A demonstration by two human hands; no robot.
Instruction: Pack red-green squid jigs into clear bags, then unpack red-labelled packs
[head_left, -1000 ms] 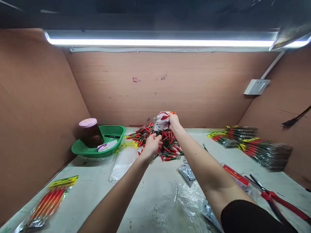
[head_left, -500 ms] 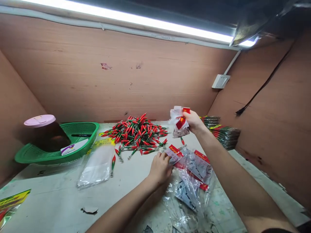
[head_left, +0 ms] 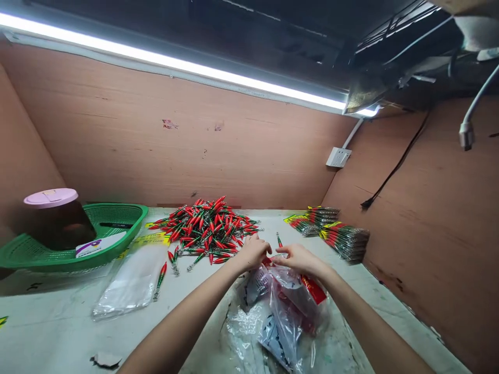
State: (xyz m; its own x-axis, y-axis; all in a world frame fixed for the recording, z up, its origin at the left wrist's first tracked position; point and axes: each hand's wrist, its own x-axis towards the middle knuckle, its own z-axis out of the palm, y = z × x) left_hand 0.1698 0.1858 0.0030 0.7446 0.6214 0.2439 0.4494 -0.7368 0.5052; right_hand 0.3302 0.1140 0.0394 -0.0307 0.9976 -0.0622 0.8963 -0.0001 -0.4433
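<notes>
A heap of small red-and-green fishing floats [head_left: 208,227] lies at the back of the worktop. In front of it sits a clear plastic bag [head_left: 278,311] holding packets with red labels [head_left: 312,288]. My left hand [head_left: 253,252] and my right hand [head_left: 298,258] meet at the bag's upper edge, fingers curled and pinching the plastic. Whether anything else is between the fingers stays hidden. A few loose floats [head_left: 160,274] lie to the left of the hands.
A green basket [head_left: 125,231] holding a dark jar with a pink lid [head_left: 50,198] stands at the left. A stack of empty clear sleeves [head_left: 130,283] lies beside it. Packed float bundles [head_left: 339,236] are piled at the right, by the wooden wall with a socket [head_left: 338,157].
My right hand has come down from holding a crumpled packet in the air to the bag. My left hand moved right to meet it. The view swung left and up.
</notes>
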